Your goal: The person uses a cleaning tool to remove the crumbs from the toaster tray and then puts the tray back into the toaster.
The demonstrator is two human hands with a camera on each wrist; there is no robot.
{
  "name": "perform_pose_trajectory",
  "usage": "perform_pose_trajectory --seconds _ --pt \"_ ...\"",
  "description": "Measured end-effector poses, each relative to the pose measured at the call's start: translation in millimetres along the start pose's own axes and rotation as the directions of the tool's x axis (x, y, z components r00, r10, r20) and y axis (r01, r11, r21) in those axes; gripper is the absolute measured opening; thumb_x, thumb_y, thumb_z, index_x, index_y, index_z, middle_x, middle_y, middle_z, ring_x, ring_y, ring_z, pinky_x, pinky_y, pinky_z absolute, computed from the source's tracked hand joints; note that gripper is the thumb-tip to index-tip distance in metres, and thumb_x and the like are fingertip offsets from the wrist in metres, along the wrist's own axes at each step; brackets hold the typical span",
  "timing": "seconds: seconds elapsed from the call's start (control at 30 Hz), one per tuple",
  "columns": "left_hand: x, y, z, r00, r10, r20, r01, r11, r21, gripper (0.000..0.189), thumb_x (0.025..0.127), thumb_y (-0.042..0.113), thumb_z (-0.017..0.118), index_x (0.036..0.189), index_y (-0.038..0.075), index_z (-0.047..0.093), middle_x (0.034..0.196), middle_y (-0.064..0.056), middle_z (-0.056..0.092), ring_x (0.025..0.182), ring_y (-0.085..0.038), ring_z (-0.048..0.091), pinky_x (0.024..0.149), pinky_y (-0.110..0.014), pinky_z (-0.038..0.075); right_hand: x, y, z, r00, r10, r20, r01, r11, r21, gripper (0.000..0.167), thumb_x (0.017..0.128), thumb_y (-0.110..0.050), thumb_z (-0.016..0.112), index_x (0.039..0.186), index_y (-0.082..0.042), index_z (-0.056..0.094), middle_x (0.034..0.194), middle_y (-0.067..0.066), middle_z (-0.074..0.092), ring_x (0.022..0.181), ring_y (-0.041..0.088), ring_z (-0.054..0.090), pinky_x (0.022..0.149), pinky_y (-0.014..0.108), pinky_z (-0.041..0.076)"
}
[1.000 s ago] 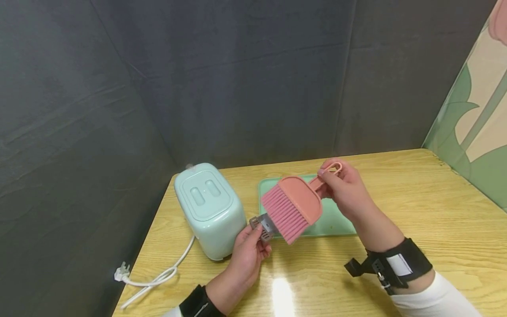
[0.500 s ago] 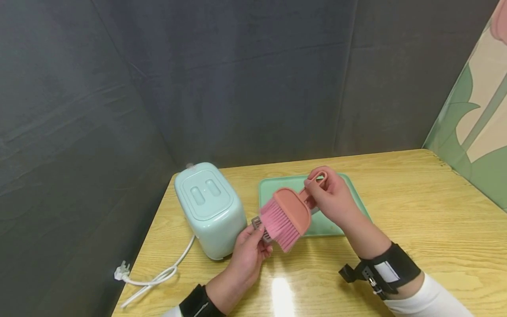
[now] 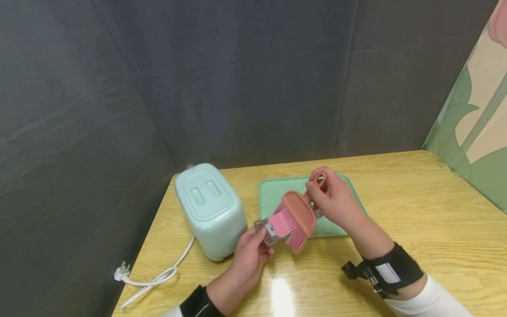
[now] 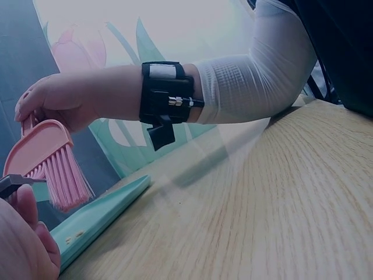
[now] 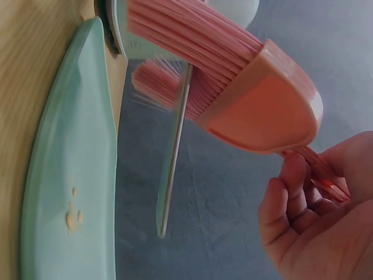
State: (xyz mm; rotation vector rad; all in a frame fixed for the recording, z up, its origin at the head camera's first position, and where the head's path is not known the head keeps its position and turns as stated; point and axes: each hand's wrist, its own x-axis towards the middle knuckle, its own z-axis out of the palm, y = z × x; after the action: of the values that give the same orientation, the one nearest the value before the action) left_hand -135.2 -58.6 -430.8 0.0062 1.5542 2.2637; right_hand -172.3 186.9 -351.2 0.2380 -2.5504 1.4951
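Note:
My left hand (image 3: 248, 257) pinches the grey slotted end of a toaster crumb tray (image 3: 271, 233), a flat metal plate held above the table. My right hand (image 3: 336, 198) grips the looped handle of a pink brush (image 3: 299, 211). Its bristles press on the plate and splay to both sides of it. From the right wrist, the crumb tray (image 5: 175, 151) appears edge-on among the bristles, and the brush head (image 5: 256, 111) hides part of it. Below both lies a green tray (image 3: 273, 193), with a few tan crumbs (image 5: 71, 219) on it.
A mint toaster (image 3: 211, 211) with a lid on top stands just left of my left hand. Its white cord (image 3: 166, 275) runs to a plug (image 3: 122, 271) at the table's left edge. A dark curtain (image 3: 245, 88) hangs behind the wooden table (image 3: 428, 211).
The brush has come down and left onto the crumb tray, then slid slightly right along it, baring the grey end. My right hand moved with it; my left hand has stayed nearly still.

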Motion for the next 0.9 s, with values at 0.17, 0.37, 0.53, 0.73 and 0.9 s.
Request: perform_pose_trajectory --seconds 0.17,0.37,0.53,0.73,0.9 --pt "0.3 -1.1 0.1 1.000 0.001 0.000 -0.001 1.000 -0.011 0.040 0.109 0.026 0.047 0.140 0.001 0.054 0.095 0.005 0.067 0.076 -0.008 0.055 0.073 -0.023 0.046 2.1 1 -6 1.000 -0.008 0.004 0.008 0.998 -0.067 0.021 0.106 -0.027 0.055 0.114 -0.008 0.051 0.084 0.011 0.072 0.065 0.020 0.067 0.059 0.033 0.058" --pt "0.1 -0.8 0.2 1.000 -0.004 -0.004 0.004 1.000 -0.013 0.042 0.109 0.025 0.046 0.144 0.002 0.052 0.097 0.004 0.069 0.074 -0.007 0.055 0.072 -0.022 0.046 2.1 0 -15 1.000 0.004 -0.014 -0.006 0.991 -0.136 0.019 0.106 -0.028 0.054 0.113 -0.010 0.050 0.085 0.009 0.070 0.067 0.020 0.065 0.061 0.032 0.057" --pt "-0.4 0.0 0.8 1.000 0.003 -0.010 -0.004 1.000 -0.015 0.043 0.109 0.025 0.047 0.145 0.001 0.051 0.102 0.003 0.071 0.076 -0.007 0.055 0.071 -0.021 0.047 1.0 -2 -22 0.999 -0.015 -0.036 0.006 0.976 -0.217 0.021 0.106 -0.029 0.053 0.113 -0.010 0.050 0.083 0.009 0.066 0.066 0.020 0.060 0.057 0.032 0.053" --pt "0.1 0.1 0.7 1.000 0.000 -0.014 0.000 1.000 -0.008 0.043 0.108 0.026 0.048 0.144 0.002 0.052 0.106 0.001 0.072 0.077 -0.008 0.054 0.072 -0.021 0.047 1.1 -2 -27 0.997 -0.062 -0.046 0.045 0.953 -0.301 0.020 0.106 -0.029 0.052 0.111 -0.009 0.050 0.078 0.008 0.062 0.063 0.020 0.054 0.053 0.031 0.046" --pt "0.7 -1.0 0.7 1.000 0.007 -0.015 -0.008 1.000 -0.010 0.043 0.108 0.025 0.049 0.143 0.000 0.053 0.102 0.003 0.072 0.075 -0.007 0.055 0.069 -0.020 0.047 1.5 -2 -31 0.997 -0.062 -0.036 0.046 0.938 -0.343 0.021 0.106 -0.028 0.052 0.113 -0.009 0.049 0.074 0.008 0.055 0.061 0.019 0.050 0.051 0.030 0.044"
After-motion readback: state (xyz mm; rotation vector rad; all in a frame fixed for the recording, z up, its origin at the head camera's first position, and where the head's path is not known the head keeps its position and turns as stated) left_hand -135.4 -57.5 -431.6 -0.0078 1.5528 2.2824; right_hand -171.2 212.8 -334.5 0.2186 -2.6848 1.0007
